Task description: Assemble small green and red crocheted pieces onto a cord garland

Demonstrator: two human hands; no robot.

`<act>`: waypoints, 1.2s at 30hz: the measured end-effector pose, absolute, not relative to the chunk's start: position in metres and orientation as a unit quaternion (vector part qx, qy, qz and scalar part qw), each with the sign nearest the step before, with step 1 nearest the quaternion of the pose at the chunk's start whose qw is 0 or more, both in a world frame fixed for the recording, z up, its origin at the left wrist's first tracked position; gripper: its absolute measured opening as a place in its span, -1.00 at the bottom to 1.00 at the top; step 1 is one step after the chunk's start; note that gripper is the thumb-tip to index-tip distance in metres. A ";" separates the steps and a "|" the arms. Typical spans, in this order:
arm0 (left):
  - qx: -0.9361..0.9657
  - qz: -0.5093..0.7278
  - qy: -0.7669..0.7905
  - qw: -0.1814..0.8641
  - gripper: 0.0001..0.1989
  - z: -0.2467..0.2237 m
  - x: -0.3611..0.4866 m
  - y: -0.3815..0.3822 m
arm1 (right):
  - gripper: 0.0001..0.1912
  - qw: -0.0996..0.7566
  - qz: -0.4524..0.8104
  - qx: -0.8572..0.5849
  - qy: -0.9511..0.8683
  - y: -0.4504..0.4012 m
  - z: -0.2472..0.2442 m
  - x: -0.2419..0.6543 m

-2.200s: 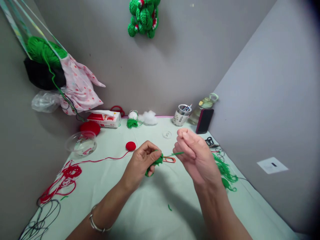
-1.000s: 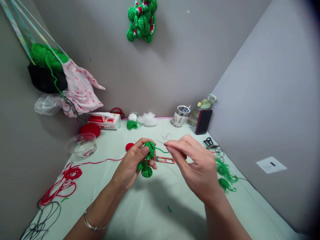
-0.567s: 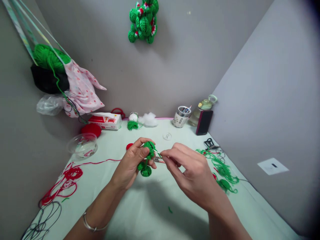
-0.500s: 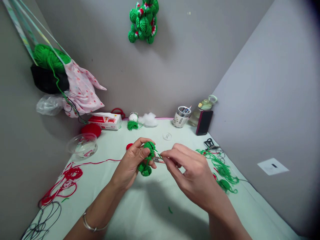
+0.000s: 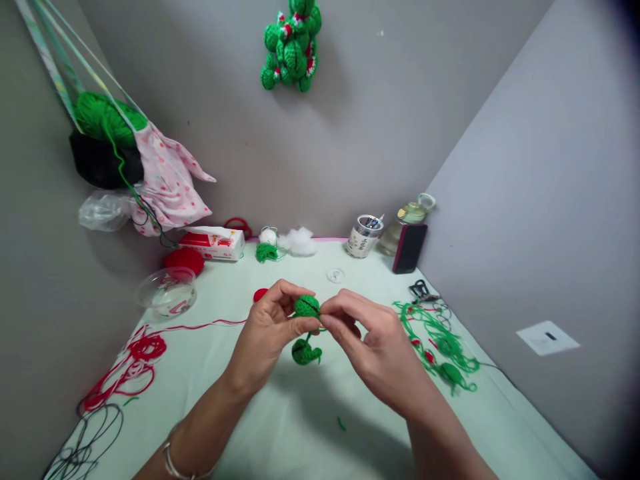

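Between the thumb and fingers of my left hand (image 5: 275, 323) is a green crocheted ball (image 5: 307, 306) with a dark line across it. From it hangs a second, smaller green crocheted piece (image 5: 303, 352), also dark-lined, with a short yarn end. My right hand (image 5: 367, 333) is pinched closed against the ball's right side. The thin needle seen at these fingertips a moment ago is mostly hidden now. Behind my left fingers lies a small red piece (image 5: 260, 294) on the pale cloth.
Red yarn (image 5: 147, 347) and dark cord (image 5: 87, 440) lie left, near a clear plastic bowl (image 5: 173, 293). Green yarn scraps (image 5: 445, 340) and black-handled scissors (image 5: 423, 290) are at right. At the back stand a tissue pack (image 5: 215, 243), a tin (image 5: 365, 237) and a phone (image 5: 410, 248).
The green ball has turned so its dark line faces up, and the smaller piece now hangs below it. My right fingertips have come in against the ball, covering the needle.
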State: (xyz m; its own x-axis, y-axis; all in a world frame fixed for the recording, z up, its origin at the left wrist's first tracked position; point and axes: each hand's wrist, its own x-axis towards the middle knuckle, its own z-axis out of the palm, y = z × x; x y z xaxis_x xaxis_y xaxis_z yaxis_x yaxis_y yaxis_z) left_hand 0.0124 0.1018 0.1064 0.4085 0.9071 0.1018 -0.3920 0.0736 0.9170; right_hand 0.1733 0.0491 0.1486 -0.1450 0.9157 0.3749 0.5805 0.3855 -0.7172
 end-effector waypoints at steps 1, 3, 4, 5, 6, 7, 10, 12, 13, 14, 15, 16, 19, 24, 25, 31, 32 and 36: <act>0.489 0.483 0.267 0.676 -0.75 0.107 0.013 0.101 | -0.84 0.405 0.215 -0.513 -0.725 0.050 0.148 0.174; 0.492 0.489 0.268 0.669 -0.74 0.109 0.012 0.100 | -0.85 0.406 0.239 -0.507 -0.722 0.051 0.148 0.176; 0.492 0.488 0.267 0.669 -0.74 0.110 0.012 0.100 | -0.85 0.406 0.255 -0.502 -0.720 0.052 0.148 0.177; 0.492 0.486 0.267 0.670 -0.74 0.110 0.011 0.099 | -0.85 0.406 0.270 -0.497 -0.717 0.053 0.148 0.178; 0.492 0.485 0.268 0.672 -0.74 0.111 0.010 0.099 | -0.84 0.406 0.285 -0.493 -0.715 0.053 0.149 0.179; 0.492 0.483 0.268 0.673 -0.75 0.111 0.009 0.099 | -0.84 0.405 0.296 -0.489 -0.713 0.054 0.149 0.181; 0.494 0.477 0.257 0.680 -0.76 0.110 0.009 0.099 | -0.83 0.401 0.318 -0.479 -0.713 0.056 0.151 0.185; 0.495 0.473 0.240 0.689 -0.77 0.109 0.009 0.099 | -0.83 0.400 0.331 -0.473 -0.712 0.056 0.152 0.188; 0.493 0.471 0.232 0.693 -0.77 0.109 0.009 0.100 | -0.83 0.399 0.337 -0.470 -0.711 0.057 0.153 0.190; 0.490 0.469 0.226 0.699 -0.77 0.109 0.009 0.100 | -0.84 0.399 0.343 -0.467 -0.710 0.057 0.153 0.191; 0.484 0.467 0.221 0.706 -0.76 0.109 0.009 0.100 | -0.84 0.399 0.349 -0.465 -0.709 0.057 0.154 0.193; 0.477 0.462 0.217 0.715 -0.76 0.110 0.009 0.101 | -0.84 0.397 0.353 -0.463 -0.710 0.057 0.154 0.194; 0.455 0.450 0.209 0.740 -0.73 0.112 0.008 0.100 | -0.83 0.388 0.361 -0.460 -0.712 0.057 0.155 0.198; 0.436 0.452 0.221 0.746 -0.72 0.114 0.011 0.098 | -0.86 0.417 0.382 -0.461 -0.683 0.059 0.151 0.192; 0.437 0.454 0.221 0.744 -0.73 0.113 0.011 0.097 | -0.86 0.424 0.392 -0.460 -0.674 0.060 0.149 0.190; 0.462 0.488 0.255 0.695 -0.77 0.109 0.017 0.097 | -0.80 0.430 0.396 -0.491 -0.646 0.060 0.143 0.182; 0.469 0.491 0.265 0.685 -0.78 0.109 0.017 0.097 | -0.80 0.423 0.380 -0.504 -0.650 0.059 0.143 0.181; 0.508 0.486 0.307 0.641 -0.80 0.106 0.018 0.099 | -0.86 0.382 0.268 -0.556 -0.688 0.051 0.146 0.174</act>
